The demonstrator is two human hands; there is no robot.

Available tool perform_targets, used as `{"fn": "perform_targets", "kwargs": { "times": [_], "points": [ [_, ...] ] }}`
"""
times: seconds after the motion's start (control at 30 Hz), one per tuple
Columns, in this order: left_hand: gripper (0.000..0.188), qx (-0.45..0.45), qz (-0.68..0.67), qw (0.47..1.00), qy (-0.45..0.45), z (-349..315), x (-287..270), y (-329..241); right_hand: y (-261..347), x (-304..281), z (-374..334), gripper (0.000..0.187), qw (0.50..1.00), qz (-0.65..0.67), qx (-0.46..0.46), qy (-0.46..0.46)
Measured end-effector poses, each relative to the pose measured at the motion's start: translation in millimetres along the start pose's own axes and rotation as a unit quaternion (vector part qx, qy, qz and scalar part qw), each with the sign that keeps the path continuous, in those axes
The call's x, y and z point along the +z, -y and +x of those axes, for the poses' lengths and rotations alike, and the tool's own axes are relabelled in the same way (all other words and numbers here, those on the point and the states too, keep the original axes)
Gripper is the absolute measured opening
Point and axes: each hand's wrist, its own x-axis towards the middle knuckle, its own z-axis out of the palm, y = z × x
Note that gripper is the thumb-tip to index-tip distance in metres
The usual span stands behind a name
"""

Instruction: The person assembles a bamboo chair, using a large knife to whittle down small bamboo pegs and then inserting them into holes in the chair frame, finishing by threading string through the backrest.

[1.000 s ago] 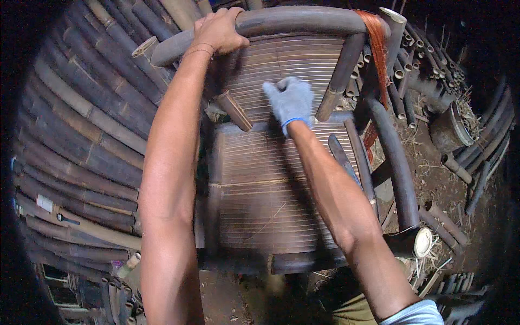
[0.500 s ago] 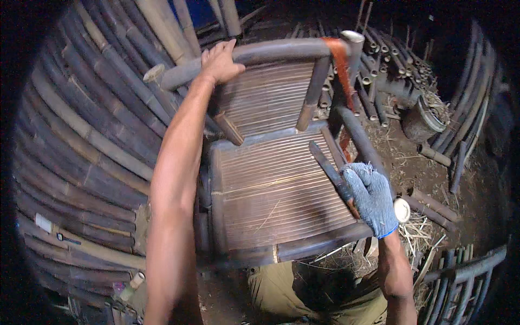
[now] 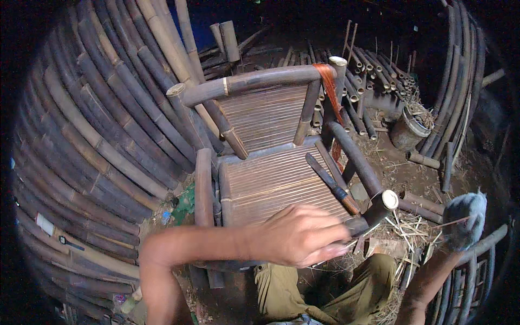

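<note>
1. Chair [image 3: 271,162] made of bamboo stands in the middle, with its back at 12 o'clock and its seat toward the person
2. Left hand [image 3: 295,235], bare, is at 6 o'clock on the front edge of the seat; its fingers curl around a thin strip [image 3: 374,227] by the front right post [image 3: 382,203]
3. Right hand [image 3: 466,214], in a grey glove, is at 3 o'clock, well apart from the chair, and looks like it pinches a thin strip too; I cannot tell how tight
4. Knife [image 3: 330,184] lies loose on the seat near the right arm rail
5. If the chair gets bumped or tipped, the knife could slide off toward the person's legs
6. If the strip is pulled too hard, it could snap or cut the bare fingers
7. Poles [image 3: 97,141] lean in a big stack at 9 o'clock; a push could make them roll
</note>
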Motion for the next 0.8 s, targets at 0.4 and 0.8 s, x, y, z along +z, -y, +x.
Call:
{"fn": "perform_targets", "kwargs": {
  "times": [0.4, 0.8],
  "points": [
    [0.024, -0.05, -0.007, 0.997, -0.056, -66.5, 74.7, -40.9, -8.5, -3.0, -27.9, 0.042, 0.911, -0.389, 0.08, 0.111],
    [0.025, -0.213, 0.117, 0.964, -0.11, -101.3, 142.1, -78.3, -178.9, -101.2, -34.1, 0.036, 0.836, -0.47, 0.036, 0.281]
  ]
}}
